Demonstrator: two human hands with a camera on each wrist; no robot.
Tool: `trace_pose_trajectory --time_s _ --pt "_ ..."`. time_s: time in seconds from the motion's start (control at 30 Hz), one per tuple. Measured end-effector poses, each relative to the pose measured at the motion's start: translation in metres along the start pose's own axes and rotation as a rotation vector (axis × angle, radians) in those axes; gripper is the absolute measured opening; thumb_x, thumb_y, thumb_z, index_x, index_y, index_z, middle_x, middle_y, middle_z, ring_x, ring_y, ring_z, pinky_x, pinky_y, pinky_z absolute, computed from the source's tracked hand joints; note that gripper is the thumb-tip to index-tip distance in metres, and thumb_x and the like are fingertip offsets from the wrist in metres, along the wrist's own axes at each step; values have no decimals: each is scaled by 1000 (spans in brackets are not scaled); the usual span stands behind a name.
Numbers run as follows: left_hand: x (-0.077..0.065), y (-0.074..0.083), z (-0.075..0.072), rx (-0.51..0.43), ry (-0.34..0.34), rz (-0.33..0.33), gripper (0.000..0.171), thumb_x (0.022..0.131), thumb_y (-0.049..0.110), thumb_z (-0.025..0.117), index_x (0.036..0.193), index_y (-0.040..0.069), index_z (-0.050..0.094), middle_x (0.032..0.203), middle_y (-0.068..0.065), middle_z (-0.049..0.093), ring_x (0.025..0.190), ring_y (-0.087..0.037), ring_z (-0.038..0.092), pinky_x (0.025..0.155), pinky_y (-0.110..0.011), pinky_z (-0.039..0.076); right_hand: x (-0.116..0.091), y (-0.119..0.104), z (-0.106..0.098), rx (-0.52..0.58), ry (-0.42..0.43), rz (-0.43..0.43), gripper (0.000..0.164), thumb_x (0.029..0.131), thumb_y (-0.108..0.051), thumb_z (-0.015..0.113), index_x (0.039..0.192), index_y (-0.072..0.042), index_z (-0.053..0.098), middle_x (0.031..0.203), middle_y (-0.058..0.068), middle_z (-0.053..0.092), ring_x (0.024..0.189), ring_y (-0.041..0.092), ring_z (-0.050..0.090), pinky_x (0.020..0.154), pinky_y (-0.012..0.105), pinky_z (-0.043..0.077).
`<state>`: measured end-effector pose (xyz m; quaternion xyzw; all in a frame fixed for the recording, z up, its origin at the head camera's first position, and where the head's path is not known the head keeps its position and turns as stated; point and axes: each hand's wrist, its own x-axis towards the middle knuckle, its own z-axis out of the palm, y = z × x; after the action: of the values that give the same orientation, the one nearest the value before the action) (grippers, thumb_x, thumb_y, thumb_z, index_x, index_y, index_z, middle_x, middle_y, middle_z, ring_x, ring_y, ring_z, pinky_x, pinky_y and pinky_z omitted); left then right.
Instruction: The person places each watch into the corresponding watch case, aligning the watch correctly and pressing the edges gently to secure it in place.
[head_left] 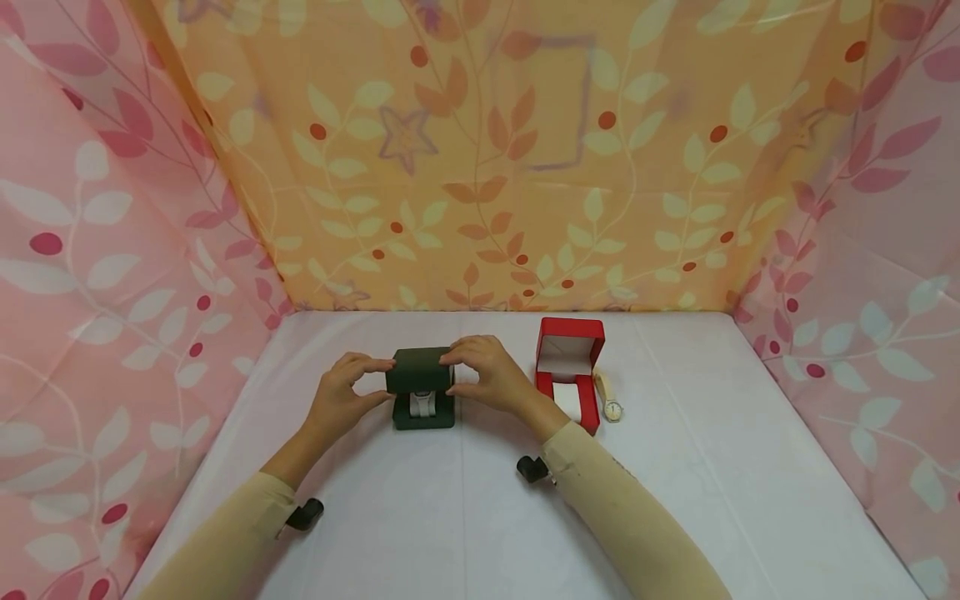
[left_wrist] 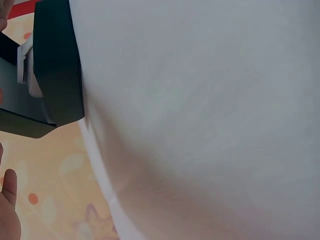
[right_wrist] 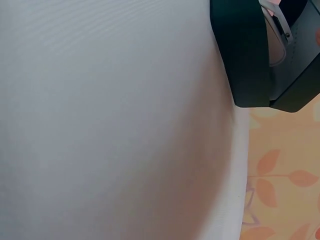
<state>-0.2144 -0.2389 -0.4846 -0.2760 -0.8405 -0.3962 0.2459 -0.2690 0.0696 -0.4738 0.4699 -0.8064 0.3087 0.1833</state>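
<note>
Head view: my left hand [head_left: 339, 396] and right hand [head_left: 491, 375] are gripping the lid [head_left: 420, 371] of the green box [head_left: 423, 422] from either side, a white watch [head_left: 422, 405] sitting inside, the red box [head_left: 590, 410] open to the right! Left wrist: green box, upper left, watch peeking out. Right wrist: upper right, lid raised!

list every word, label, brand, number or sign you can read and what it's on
No text can be read in any view.
Watch by the red box: dial marks too small to read.
White watch in the green box: too small to read.
Both boxes: no lettering made out.
</note>
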Motion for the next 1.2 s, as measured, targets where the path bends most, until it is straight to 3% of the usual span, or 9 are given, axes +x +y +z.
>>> trace_pose_trajectory --time_s 0.13,0.33,0.47,0.63,0.8,1.03,1.2 --pt "-1 0 2 -12 10 17 58 66 -2 94 119 14 75 116 -1 73 110 -18 60 96 -11 43 -3 1 3 4 8 -5 49 80 -30 90 124 -16 73 125 0 71 127 17 57 112 42 39" --pt "-5 -2 4 -15 -22 -27 59 69 0 93 121 18 74 117 4 72 111 -14 58 98 -12 43 -9 2 9 18 32 -28 49 80 -29 90 123 -15 72 127 1 70 128 19 57 112 43 39" --pt "-7 -1 4 6 -60 -33 58 70 3 93 122 19 72 119 5 71 113 -13 57 97 -23 50 -12 3 12 22 48 -45 49 79 -28 90 122 -16 71 126 1 69 129 20 57 111 44 40" --pt "-5 1 1 93 -100 8 63 70 7 94 127 16 70 123 2 69 116 -18 55 98 -39 46 -13 4 13 25 51 -43 48 81 -29 89 123 -17 70 127 -2 68 130 18 56 111 42 39" --pt "-5 -1 -1 165 -133 24 68 70 11 95 132 17 69 124 1 69 117 -20 54 98 -43 44 -13 4 15 29 49 -24 48 81 -30 89 123 -18 70 128 -3 68 130 17 55 112 41 37" --pt "-4 0 -2 129 -124 -4 64 69 11 96 128 17 72 122 0 69 115 -21 55 94 -44 48 -15 0 16 41 53 43 54 80 -28 90 128 -17 69 134 -4 67 132 18 53 110 45 38" --pt "-4 0 -1 123 -131 -10 63 68 11 96 126 17 72 123 1 69 114 -20 55 92 -44 49 -17 -3 15 12 -5 129 65 80 -32 90 137 -15 65 141 -2 64 137 20 49 111 48 38"
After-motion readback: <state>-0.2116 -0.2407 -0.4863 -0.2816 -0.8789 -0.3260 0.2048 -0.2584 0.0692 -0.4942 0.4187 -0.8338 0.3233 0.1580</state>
